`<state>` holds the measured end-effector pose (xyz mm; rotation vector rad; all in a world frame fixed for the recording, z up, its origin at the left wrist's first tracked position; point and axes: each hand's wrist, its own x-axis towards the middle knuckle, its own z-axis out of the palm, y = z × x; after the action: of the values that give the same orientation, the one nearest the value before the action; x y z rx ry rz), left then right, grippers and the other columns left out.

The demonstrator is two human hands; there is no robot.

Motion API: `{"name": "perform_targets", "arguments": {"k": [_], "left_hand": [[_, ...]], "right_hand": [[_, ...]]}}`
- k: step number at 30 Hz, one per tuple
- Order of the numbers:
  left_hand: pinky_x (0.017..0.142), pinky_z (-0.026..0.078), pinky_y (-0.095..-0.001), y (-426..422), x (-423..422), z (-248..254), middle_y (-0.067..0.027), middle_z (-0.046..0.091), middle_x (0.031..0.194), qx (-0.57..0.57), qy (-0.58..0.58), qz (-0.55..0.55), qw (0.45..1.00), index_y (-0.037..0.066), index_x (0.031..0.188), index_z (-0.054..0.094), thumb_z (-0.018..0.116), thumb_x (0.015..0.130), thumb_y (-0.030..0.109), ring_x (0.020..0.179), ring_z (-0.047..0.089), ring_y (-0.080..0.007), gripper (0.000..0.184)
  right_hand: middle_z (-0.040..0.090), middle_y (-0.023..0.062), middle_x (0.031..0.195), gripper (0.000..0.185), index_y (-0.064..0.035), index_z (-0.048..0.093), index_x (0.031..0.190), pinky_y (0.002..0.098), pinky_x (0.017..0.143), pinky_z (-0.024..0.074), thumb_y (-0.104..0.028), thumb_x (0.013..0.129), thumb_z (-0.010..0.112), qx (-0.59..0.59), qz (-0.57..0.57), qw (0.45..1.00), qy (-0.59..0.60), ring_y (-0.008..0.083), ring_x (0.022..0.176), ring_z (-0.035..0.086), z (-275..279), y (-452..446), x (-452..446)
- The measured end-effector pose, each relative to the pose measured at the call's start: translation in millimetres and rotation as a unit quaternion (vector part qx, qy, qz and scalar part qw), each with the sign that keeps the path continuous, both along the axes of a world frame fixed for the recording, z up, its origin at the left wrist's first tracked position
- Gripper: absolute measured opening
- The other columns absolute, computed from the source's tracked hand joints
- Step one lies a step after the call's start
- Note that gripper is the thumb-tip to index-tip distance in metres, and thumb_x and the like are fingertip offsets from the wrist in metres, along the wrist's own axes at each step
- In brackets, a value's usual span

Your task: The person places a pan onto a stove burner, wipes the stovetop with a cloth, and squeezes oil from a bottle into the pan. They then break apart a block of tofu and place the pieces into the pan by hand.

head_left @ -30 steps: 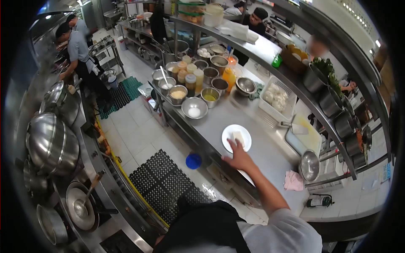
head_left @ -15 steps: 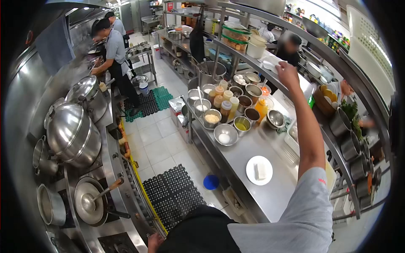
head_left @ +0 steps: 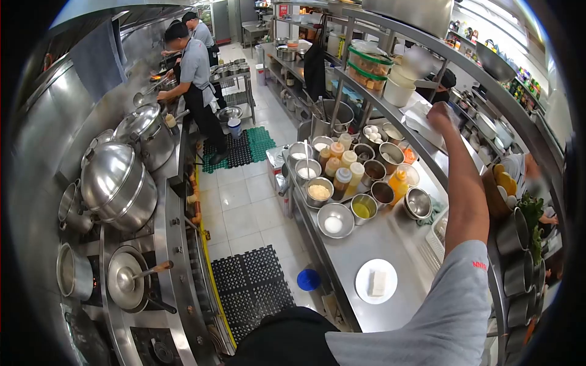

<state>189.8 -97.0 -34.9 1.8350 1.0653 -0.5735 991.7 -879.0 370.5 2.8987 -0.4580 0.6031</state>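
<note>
Well, thin white sheets (head_left: 419, 122) lie against the right hand (head_left: 441, 116), arm stretched up to the metal shelf (head_left: 390, 105); curled fingers, grip unclear.

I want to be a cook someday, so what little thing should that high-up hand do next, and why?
I'd guess the right hand should gently lift the white sheet. It's right at the sheet, while the pale block sits uncovered on the plate. I can't tell if the fingers grip anything.

Open counter (head_left: 397, 244) between plate (head_left: 364, 282) and bowls (head_left: 335, 234)
</note>
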Motion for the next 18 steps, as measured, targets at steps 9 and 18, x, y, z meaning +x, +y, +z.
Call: {"name": "perform_targets", "arguments": {"k": [9, 18], "left_hand": [[0.095, 0.044, -0.0454, -15, -23, -6, -0.0268, 0.067, 0.101, 0.023, -0.054, -0.040, 0.997, 0.012, 0.120, 0.064, 0.064, 0.087, 0.042, 0.100, 0.064, -0.0356, 0.044], [0.088, 0.046, -0.0474, -62, -30, 57, -0.0236, 0.065, 0.107, -0.003, -0.001, 0.087, 0.996, 0.008, 0.118, 0.063, 0.057, 0.094, 0.028, 0.101, 0.062, -0.0347, 0.032]], "right_hand": [[0.066, 0.0280, 0.113, 0.032, 0.0058, 0.064, 0.107, 0.0436, 0.093, 0.0507, -0.012, 0.081, 0.064, 0.122, 0.055, 0.987, 0.090, 0.0389, 0.105, 0.066, 50, 75, -73], [0.067, 0.0226, 0.097, 0.023, -0.0033, 0.065, 0.098, 0.0476, 0.086, 0.0501, -0.021, 0.089, 0.055, 0.026, 0.054, 0.975, -0.212, 0.0401, 0.101, 0.063, 53, 42, -70]]}}
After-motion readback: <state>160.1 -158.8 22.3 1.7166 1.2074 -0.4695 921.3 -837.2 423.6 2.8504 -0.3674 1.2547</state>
